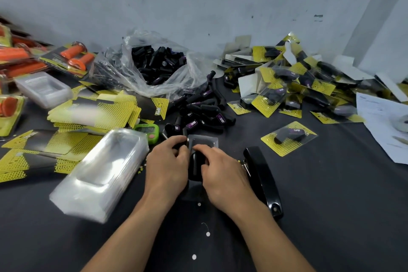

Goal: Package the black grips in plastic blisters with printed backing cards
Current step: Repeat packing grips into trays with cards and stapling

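Dark cloth [331, 205] covers the table. Left hand [167, 165] and right hand [223, 174] both curl tightly around one black grip [195, 166], over a clear blister [203, 140], just left of the stapler [262, 179].

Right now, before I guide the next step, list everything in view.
Loose grips: many, black, centre pile.
Bag: one, clear, holding grips, behind pile.
Backing cards: many, yellow-black, left.
Blister stack: one, clear, front left.
Finished packs: heap, yellow-black, back right.
Stapler: one, black, front right.
Timer: one, green, beside stack.
Orange packs: several, orange, far left.
Papers: few, white, right edge.
Hands: two, centre front; left hand pinches blister, right hand grips black grip.
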Demonstrator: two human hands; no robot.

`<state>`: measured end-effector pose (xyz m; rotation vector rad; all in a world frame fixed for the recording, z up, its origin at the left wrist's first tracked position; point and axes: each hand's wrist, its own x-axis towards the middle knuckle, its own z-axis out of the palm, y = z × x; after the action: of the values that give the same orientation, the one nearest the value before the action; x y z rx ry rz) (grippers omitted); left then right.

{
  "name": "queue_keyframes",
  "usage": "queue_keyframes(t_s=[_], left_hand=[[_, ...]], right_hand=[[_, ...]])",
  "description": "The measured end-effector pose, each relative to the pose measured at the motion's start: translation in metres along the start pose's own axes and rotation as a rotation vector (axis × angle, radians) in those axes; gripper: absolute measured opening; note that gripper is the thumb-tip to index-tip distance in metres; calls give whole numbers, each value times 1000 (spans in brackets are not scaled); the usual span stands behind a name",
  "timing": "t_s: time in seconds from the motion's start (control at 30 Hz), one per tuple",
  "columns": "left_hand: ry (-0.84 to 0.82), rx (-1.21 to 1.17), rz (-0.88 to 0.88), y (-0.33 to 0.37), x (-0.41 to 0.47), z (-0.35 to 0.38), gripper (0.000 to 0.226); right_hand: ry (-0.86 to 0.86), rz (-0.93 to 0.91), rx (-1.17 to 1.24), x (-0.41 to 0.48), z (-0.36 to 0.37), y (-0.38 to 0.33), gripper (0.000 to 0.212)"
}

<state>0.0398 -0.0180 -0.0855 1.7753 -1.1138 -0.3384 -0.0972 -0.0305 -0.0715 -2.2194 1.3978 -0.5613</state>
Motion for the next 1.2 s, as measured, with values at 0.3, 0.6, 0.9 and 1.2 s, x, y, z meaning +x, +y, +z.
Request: queue_keyframes(t_s=[0.3,0.6,0.9,1.2], left_hand=[[-118,168,14,6,-3,2,33],[-237,294,-50,12,0,0,45],[-178,104,-117,11,-8,-5,17],[-113,136,-204,12,0,-6,14]], right_hand=[[178,-14,-304,5,-4,-13,32],[310,-74,-154,12,-7,-32,47],[75,-231,28,85,-4,-108,62],[-135,-202,-406,175,20,-109,42]])
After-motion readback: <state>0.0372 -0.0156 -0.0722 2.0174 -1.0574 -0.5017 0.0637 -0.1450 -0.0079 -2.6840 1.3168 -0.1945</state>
